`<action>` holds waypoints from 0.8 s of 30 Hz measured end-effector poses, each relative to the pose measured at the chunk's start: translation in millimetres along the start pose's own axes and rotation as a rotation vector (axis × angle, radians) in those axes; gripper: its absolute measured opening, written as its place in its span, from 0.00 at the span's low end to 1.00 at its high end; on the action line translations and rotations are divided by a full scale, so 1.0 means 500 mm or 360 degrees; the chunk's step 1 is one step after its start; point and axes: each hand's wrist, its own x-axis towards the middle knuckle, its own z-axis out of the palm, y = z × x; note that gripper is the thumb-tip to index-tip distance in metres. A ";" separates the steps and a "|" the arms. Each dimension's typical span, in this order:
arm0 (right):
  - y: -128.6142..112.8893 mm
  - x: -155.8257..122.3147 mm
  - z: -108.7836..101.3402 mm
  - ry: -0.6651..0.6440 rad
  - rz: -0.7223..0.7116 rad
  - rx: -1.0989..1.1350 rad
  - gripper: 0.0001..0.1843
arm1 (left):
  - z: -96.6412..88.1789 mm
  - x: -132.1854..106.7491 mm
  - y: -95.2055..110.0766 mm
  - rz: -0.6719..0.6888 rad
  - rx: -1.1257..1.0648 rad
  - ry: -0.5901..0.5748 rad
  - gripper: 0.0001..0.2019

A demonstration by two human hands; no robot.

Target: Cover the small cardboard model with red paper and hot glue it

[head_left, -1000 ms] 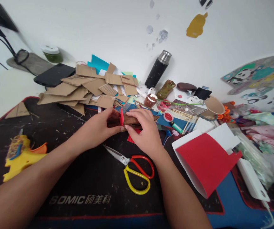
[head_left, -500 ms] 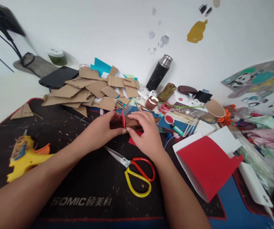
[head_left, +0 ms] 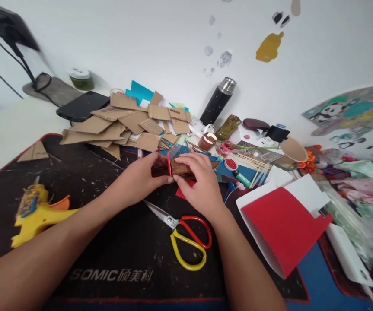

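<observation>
Both of my hands meet over the black desk mat (head_left: 108, 242) at its middle. My left hand (head_left: 141, 179) is closed round the left end of a small brown cardboard piece (head_left: 181, 166) that has a thin red strip (head_left: 168, 165) standing on it. My right hand (head_left: 201, 183) pinches and presses the same piece from the right, fingers together on its top. A red scrap (head_left: 182, 193) lies under my right hand. Red and yellow scissors (head_left: 186, 235) lie shut on the mat just below my hands.
A yellow glue gun (head_left: 35, 211) lies at the left. A heap of cardboard offcuts (head_left: 124, 125) sits behind my hands, with a black flask (head_left: 217, 101) beyond. A curled red and white sheet (head_left: 283, 224) lies at the right, among craft clutter.
My hands stay on the cardboard piece, with only small finger shifts. The view has drifted slightly, so everything sits a little lower and to the right.
</observation>
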 end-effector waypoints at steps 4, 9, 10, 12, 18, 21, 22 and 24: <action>0.003 -0.001 -0.003 -0.0010 -0.0017 0.0015 0.21 | 0.001 0.000 -0.001 -0.0003 0.0007 0.0008 0.22; 0.004 0.000 -0.010 -0.0053 -0.0047 0.0046 0.21 | -0.001 0.001 0.000 -0.0007 0.0003 -0.0006 0.21; 0.004 0.000 -0.011 -0.0054 -0.0056 0.0053 0.21 | -0.001 0.001 0.000 -0.0015 -0.0004 -0.0004 0.21; 0.003 0.000 -0.012 -0.0049 -0.0074 0.0062 0.20 | -0.001 0.001 0.000 -0.0024 -0.0006 0.0004 0.22; 0.000 -0.002 -0.009 -0.0048 -0.0061 0.0015 0.18 | 0.001 -0.001 -0.004 0.0012 -0.0006 0.0026 0.21; -0.003 -0.003 -0.006 -0.0034 -0.0058 -0.0005 0.20 | 0.001 -0.002 -0.007 0.0011 0.0021 0.0034 0.19; -0.004 -0.003 -0.005 -0.0026 -0.0054 -0.0008 0.21 | 0.001 -0.002 -0.007 0.0009 0.0035 0.0038 0.19; -0.006 -0.003 -0.002 -0.0010 -0.0046 -0.0016 0.22 | 0.001 -0.004 -0.006 0.0005 0.0047 0.0049 0.18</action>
